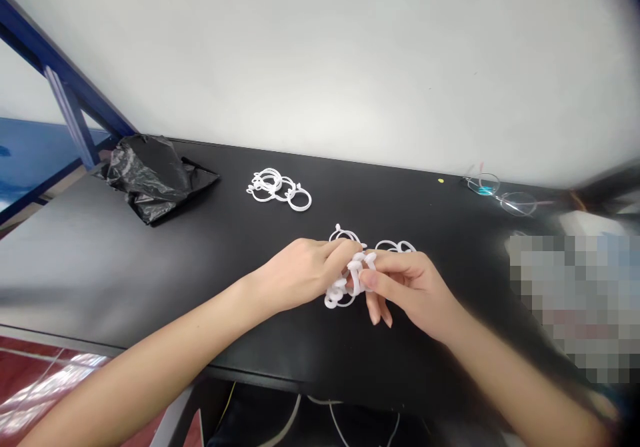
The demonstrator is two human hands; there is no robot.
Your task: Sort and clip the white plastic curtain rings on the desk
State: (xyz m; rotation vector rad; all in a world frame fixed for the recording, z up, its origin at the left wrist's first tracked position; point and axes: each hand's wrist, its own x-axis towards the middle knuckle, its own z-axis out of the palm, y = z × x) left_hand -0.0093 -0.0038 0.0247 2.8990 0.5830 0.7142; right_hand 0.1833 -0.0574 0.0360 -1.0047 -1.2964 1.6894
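Both hands meet above the black table, with several white plastic curtain rings between them. My left hand is closed, its fingers curled over part of this bunch and partly hidden behind it. The thumb and index finger of my right hand pinch rings of the same bunch, while its lower fingers hang beneath. Just behind my fingers lie more rings, and a few others show past my right knuckles. Farther back on the left rests a loose pile of white curtain rings with small eyelets.
A crumpled black plastic bag lies on the black table at the left. Eyeglasses rest near the wall at the back right, and a blurred-out object is at the right. A blue metal frame rises at the left.
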